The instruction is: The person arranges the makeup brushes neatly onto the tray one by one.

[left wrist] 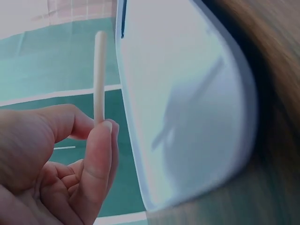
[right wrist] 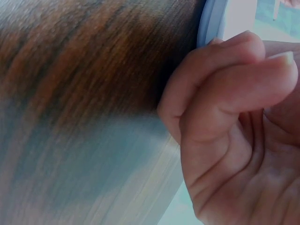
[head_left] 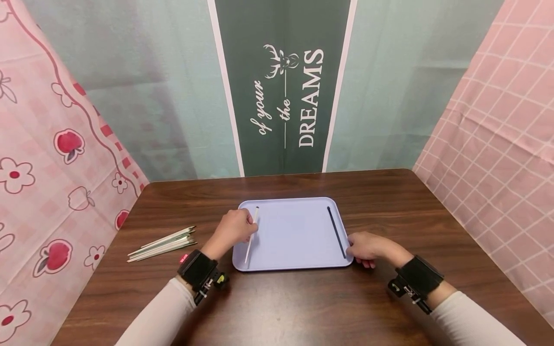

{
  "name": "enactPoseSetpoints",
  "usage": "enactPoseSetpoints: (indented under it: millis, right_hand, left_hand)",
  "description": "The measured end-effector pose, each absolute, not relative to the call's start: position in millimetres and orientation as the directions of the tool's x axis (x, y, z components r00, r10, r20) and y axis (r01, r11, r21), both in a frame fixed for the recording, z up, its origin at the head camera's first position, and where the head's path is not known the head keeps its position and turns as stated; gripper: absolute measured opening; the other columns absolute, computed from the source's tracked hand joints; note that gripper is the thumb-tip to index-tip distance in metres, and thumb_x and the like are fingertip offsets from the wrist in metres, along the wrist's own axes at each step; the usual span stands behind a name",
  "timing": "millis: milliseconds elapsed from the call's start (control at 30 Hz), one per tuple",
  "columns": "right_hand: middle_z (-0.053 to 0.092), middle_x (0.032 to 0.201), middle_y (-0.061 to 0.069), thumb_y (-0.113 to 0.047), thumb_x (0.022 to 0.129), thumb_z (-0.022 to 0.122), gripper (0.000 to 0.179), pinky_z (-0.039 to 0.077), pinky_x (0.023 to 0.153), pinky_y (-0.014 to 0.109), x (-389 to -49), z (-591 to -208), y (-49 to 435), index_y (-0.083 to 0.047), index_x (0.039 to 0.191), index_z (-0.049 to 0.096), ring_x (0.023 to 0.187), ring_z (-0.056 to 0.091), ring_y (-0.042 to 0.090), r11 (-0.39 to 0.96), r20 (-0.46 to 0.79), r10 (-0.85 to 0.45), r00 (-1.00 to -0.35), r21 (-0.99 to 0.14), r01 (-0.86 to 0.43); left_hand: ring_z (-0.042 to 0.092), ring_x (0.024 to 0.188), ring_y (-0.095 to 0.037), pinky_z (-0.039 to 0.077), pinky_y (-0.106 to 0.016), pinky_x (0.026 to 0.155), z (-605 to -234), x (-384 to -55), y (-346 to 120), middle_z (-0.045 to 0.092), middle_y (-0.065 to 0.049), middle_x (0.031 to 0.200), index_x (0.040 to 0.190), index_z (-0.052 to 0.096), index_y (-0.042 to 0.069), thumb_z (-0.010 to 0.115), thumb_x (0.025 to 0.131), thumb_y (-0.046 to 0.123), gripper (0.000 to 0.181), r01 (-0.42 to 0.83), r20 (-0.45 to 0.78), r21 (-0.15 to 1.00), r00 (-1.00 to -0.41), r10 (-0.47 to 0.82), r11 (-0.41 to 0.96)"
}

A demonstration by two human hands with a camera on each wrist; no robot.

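Note:
In the head view, a pale lavender tray (head_left: 290,235) lies on the brown table. My left hand (head_left: 233,228) pinches a slim white pencil (head_left: 249,250) between thumb and fingertips, over the tray's left side. Its plain rounded end sticks up past the fingers (left wrist: 99,154) in the left wrist view, while the far end looks dark from the head. A black pencil (head_left: 336,231) lies along the tray's right side. My right hand (head_left: 365,247) grips the tray's right rim near the front corner, its fingers (right wrist: 234,93) curled beside the edge.
Several white and pale green pencils (head_left: 164,244) with dark tips lie in a loose bundle left of the tray. A green cloth with lettering (head_left: 283,96) hangs behind the table (head_left: 281,302). Pink patterned cloths (head_left: 497,144) hang at both sides.

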State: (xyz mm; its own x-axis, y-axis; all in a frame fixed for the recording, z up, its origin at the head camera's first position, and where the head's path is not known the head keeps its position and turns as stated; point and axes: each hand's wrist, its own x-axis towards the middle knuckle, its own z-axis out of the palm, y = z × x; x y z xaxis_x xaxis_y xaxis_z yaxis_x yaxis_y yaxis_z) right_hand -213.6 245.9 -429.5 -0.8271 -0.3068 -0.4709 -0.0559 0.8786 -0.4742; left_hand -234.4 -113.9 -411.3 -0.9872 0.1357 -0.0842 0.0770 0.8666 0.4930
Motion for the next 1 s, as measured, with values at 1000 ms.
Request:
enactPoseSetpoints:
  millis: [1000]
  right_hand:
    - [0.055,0.06,0.004,-0.004,0.087,0.054,0.009,0.043,0.039,0.023,-213,-430,246,-0.006,0.078,0.052,0.042,0.05,0.011,0.872,-0.468,-0.303,-0.83,-0.487,-0.044]
  left_hand:
    - [0.065,0.053,-0.011,0.045,-0.027,0.06,-413,-262,-35,0.064,0.002,0.051,0.068,0.068,0.01,0.064,0.093,0.018,0.027,0.057,-0.163,0.598,-0.968,0.191,0.799]
